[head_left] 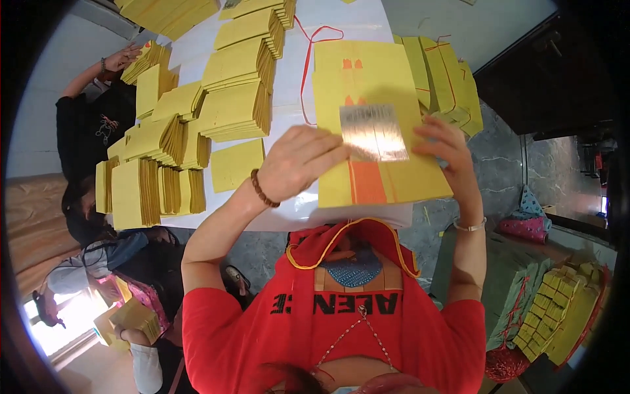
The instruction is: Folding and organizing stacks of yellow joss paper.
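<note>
The left hand (302,161), fingers extended and held close together, reaches the left edge of a shiny, thin silver foil square (374,131), though I cannot tell whether it pinches or only presses there; the right hand (445,146), blurred and with its fingers spread, stands over the right edge of a large yellow rectangular paper piece printed in orange (380,75) (contact on that side is unclear). The foil lies right of centre in the upper half of the frame, on the paper, and the step in hand looks like setting or straightening it there; such work calls for light, flat fingertips and edges kept square. The foil is nearly square, so it has no clear long axis, its sides running roughly with the paper's; the paper's long axis runs from top to bottom of the frame, its upper end leaning slightly left. Beneath is a white worktop (289,98), with a thin red cord (305,69) beside the paper, stepped yellow paper stacks (233,108) toward the upper left, and red-tied yellow bundles (446,75) at upper right.
</note>
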`<state>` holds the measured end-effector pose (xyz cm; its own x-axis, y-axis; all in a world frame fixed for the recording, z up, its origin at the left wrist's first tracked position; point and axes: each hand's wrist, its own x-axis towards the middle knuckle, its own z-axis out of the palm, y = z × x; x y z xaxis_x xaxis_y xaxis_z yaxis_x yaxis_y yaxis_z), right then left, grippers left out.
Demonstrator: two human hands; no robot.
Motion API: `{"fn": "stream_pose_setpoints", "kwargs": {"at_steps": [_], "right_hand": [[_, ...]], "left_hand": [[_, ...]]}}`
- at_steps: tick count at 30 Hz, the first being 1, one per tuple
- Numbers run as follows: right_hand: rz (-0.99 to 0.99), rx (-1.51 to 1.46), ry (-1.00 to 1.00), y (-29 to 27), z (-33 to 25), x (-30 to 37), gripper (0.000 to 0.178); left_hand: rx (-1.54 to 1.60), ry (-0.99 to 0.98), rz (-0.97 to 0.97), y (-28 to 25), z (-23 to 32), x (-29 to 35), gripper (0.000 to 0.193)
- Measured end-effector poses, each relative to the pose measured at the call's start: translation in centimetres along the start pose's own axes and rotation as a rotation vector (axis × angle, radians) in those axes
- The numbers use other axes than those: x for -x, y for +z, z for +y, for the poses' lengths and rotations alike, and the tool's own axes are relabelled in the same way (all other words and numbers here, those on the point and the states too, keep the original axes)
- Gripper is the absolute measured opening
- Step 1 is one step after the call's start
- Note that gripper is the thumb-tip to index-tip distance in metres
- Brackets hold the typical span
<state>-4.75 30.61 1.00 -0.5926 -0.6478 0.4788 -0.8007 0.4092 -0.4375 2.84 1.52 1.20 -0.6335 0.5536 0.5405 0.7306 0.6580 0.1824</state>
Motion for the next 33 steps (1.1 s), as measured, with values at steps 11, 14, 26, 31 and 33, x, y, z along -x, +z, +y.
{"fn": "stream_pose_setpoints", "kwargs": {"at_steps": [11, 14, 26, 31, 33], "right_hand": [[-0.069, -0.596, 0.667, 0.9, -1.3, -1.5, 0.018], [0.027, -0.688, 0.771, 2.1, -0.8, -2.2, 0.021], [0.017, -0.677, 0.825, 2.8, -0.1, -2.6, 0.029], [0.003, -0.761, 0.863, 3.2, -0.1, -3.1, 0.029], [-0.036, -0.750, 0.885, 3.0, -0.1, -3.2, 0.030]], "left_hand": [[0.689, -0.894, -0.078, 1.0, -0.3, -0.2, 0.021], [0.976, -1.119, -0.050, 1.7, -1.8, -0.8, 0.024], [1.139, -1.285, -0.145, 0.8, -2.9, -2.1, 0.028], [1.288, -1.291, 0.070, 0.5, -1.8, -2.4, 0.047], [1.371, -1.256, 0.151, 0.7, -1.6, -2.4, 0.054]]}}
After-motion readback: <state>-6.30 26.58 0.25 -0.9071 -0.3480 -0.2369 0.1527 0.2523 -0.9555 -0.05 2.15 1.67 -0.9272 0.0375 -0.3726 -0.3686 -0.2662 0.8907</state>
